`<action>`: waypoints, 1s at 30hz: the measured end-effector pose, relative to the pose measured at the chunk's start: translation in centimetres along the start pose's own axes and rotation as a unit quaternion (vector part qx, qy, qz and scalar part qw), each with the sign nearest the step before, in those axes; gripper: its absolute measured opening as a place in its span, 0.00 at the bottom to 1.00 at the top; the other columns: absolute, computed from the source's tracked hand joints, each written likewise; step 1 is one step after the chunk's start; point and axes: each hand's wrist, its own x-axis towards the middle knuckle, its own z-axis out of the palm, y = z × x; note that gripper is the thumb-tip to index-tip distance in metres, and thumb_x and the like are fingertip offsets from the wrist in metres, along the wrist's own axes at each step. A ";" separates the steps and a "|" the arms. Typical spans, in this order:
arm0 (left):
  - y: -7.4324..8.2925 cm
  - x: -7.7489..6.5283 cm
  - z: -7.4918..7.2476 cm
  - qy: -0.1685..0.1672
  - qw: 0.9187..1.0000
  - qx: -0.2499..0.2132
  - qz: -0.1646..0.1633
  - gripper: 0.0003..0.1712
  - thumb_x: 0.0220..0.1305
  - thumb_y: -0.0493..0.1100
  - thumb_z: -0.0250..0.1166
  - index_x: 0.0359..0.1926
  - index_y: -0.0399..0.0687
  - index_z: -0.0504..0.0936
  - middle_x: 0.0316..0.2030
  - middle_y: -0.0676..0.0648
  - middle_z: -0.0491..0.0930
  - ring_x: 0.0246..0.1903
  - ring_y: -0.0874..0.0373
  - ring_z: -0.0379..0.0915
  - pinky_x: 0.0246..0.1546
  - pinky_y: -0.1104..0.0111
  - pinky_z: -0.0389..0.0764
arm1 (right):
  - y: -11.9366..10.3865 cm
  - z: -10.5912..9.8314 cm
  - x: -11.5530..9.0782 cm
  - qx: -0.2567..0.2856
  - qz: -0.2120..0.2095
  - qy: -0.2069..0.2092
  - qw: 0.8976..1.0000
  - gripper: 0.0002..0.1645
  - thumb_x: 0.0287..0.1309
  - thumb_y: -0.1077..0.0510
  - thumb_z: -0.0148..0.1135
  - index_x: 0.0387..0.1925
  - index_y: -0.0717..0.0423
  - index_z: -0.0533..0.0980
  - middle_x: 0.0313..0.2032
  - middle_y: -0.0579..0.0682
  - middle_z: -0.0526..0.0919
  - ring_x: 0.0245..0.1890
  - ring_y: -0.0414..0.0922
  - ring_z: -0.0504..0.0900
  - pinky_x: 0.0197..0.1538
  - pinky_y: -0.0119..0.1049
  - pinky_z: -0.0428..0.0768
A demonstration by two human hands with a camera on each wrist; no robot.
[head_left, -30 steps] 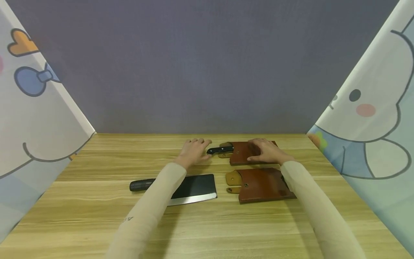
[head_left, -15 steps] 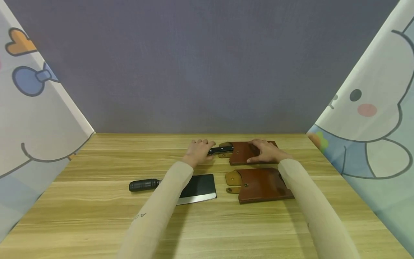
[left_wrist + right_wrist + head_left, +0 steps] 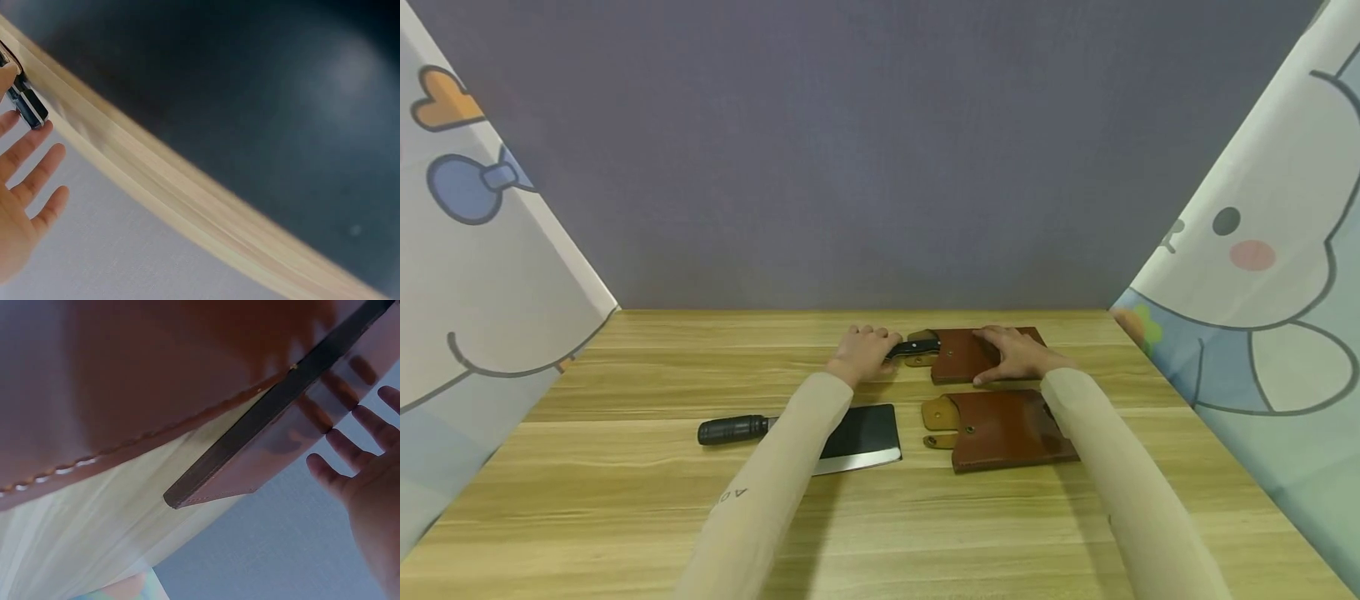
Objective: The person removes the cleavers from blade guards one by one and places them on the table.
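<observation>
In the head view a knife handle (image 3: 917, 346), black with bright rivets, sticks out of the left end of the farther brown leather sheath (image 3: 953, 358); its blade is hidden. My left hand (image 3: 862, 353) pinches the handle's end between thumb and index finger. The left wrist view shows the handle (image 3: 30, 107) under the thumb, while the other fingers spread out. Across the right part of that sheath lies my right hand (image 3: 1017, 354), thumb by the near edge. In the right wrist view its fingers (image 3: 347, 450) stretch out loosely by the sheath's edge.
A second brown leather sheath (image 3: 1011, 429) with tan straps lies nearer, partly under the right sleeve. To its left is a cleaver (image 3: 861, 433) with a black handle (image 3: 730, 429), partly covered by the left sleeve. A grey wall (image 3: 865, 167) rises behind the wooden table (image 3: 925, 533).
My left hand has moved right onto the end of the knife handle, and its fingers have closed there. The right hand stays nearly in place over the farther sheath.
</observation>
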 end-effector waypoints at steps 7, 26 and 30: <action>-0.2 0.4 -0.4 -0.013 1.000 -0.007 0.014 0.34 0.58 0.61 0.59 0.64 0.60 0.63 0.61 0.51 0.69 0.59 0.49 0.65 0.62 0.52 0.62 | -0.1 -0.1 0.3 -0.001 -0.004 -0.006 1.000 0.60 0.38 0.33 0.68 0.68 0.55 0.53 0.68 0.63 0.52 0.65 0.68 0.52 0.60 0.69 0.51; -0.6 1.3 -0.6 -0.044 0.998 0.029 0.037 0.34 0.58 0.59 0.58 0.65 0.63 0.61 0.61 0.54 0.68 0.59 0.53 0.65 0.63 0.56 0.63 | 0.0 0.0 1.5 0.007 0.015 -0.044 0.999 0.65 0.35 0.33 0.70 0.70 0.53 0.48 0.69 0.64 0.46 0.67 0.67 0.45 0.61 0.70 0.47; -0.6 1.1 -0.6 -0.040 0.998 0.042 0.038 0.33 0.58 0.59 0.57 0.64 0.64 0.62 0.60 0.55 0.70 0.58 0.54 0.66 0.61 0.57 0.65 | -0.1 0.0 1.7 0.010 0.014 -0.053 0.998 0.65 0.36 0.34 0.70 0.70 0.54 0.47 0.69 0.63 0.45 0.67 0.67 0.44 0.60 0.71 0.46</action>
